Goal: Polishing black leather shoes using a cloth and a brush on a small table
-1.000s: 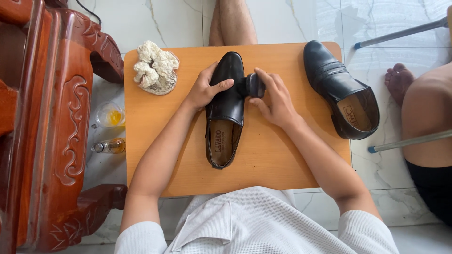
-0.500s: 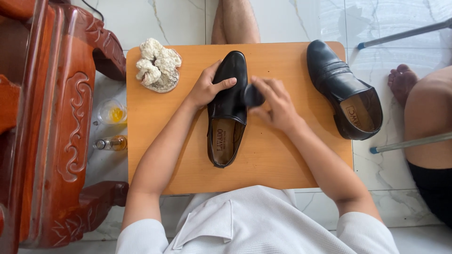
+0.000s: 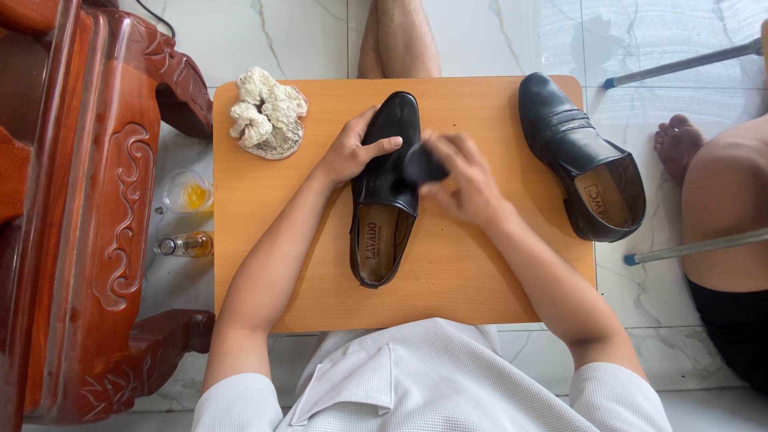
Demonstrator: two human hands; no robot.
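- Insole label, black shoe (image 3: pixel 386 188) at the centre of the wooden board (image 3: pixel 464 288): dark lettering printed lengthwise on the tan insole, visible through the shoe opening.
- Insole label, second black shoe (image 3: pixel 582 156) at the board's right edge: small dark rectangular mark on the tan insole, set at a slant.
- Small glass bottle (image 3: pixel 186 245) lying on the tiled floor left of the board: clear, amber contents; no label discernible.
- Clear plastic cup (image 3: pixel 187 192) just above the bottle: yellow contents, unmarked.
- Signs, screens: none observed.
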